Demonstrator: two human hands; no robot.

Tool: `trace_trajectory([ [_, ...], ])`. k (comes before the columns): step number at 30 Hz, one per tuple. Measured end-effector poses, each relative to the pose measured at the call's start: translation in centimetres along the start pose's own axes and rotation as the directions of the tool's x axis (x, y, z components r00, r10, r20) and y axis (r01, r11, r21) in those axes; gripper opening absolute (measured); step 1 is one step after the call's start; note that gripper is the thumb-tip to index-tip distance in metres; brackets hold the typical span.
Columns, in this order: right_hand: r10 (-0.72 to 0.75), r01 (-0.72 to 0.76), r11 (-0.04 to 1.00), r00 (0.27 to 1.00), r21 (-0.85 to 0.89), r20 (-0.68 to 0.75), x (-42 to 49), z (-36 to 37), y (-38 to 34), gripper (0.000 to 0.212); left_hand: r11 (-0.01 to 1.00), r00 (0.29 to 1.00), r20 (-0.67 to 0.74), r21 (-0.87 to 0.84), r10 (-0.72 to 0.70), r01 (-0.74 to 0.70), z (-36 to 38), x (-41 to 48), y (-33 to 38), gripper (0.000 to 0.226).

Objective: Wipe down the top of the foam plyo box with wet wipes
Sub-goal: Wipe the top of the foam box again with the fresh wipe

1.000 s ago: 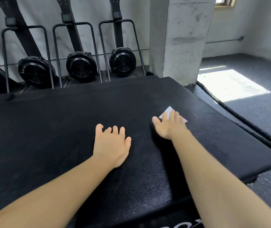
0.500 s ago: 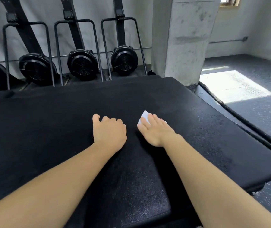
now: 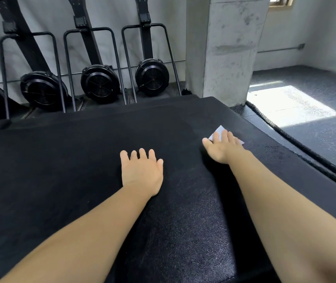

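Right hand presses a white wet wipe flat near the plyo box top's right edge, fingers straight. Left hand rests flat mid-surface, holding nothing

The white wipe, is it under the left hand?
No, the wipe lies pressed under the right hand, while the left hand rests flat on the bare box top.

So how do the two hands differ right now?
The right hand presses a white wipe onto the plyo box; the left hand rests on bare foam. The right hand reaches farther, toward the right edge; the left hand sits nearer the middle. Both lie flat, palms down.
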State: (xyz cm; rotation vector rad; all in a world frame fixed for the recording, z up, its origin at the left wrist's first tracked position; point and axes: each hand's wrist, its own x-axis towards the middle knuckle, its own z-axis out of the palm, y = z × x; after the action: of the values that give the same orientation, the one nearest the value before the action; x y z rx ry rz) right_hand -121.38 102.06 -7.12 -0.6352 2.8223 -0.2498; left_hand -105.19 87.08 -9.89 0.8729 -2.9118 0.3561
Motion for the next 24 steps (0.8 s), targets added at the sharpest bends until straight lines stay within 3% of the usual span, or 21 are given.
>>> trace_trajectory([
  [5, -0.169, 0.169, 0.986, 0.986, -0.003, -0.003, -2.4, 2.5, -4.6, 0.062, 1.0, 1.0, -0.002, 0.002, 0.01, -0.01, 0.0, -0.1, 0.0, 0.048],
  [8, -0.301, 0.301, 0.953, 0.95, 0.018, 0.077, -3.8, 3.8, -7.4, 0.06, 1.0, 1.0, 0.006, -0.012, 0.0, 0.0, 0.0, 0.0, 0.0, 0.042],
  [11, -0.353, 0.339, 0.934, 0.924, 0.112, 0.145, -4.2, 4.3, -8.8, 0.065, 1.0, 0.999, 0.046, -0.019, 0.004, -0.004, 0.1, 0.0, -0.1, 0.043],
  [17, -0.252, 0.239, 0.959, 0.965, 0.151, 0.07, -2.3, 3.1, -6.3, 0.046, 1.0, 1.0, 0.027, -0.025, 0.01, -0.009, 0.1, -0.1, -0.2, 0.051],
  [24, -0.107, 0.105, 0.99, 0.994, 0.095, 0.021, 2.1, 0.1, -1.4, 0.052, 0.998, 0.997, 0.068, 0.054, 0.038, -0.041, 0.2, 0.1, -0.2, 0.053],
])
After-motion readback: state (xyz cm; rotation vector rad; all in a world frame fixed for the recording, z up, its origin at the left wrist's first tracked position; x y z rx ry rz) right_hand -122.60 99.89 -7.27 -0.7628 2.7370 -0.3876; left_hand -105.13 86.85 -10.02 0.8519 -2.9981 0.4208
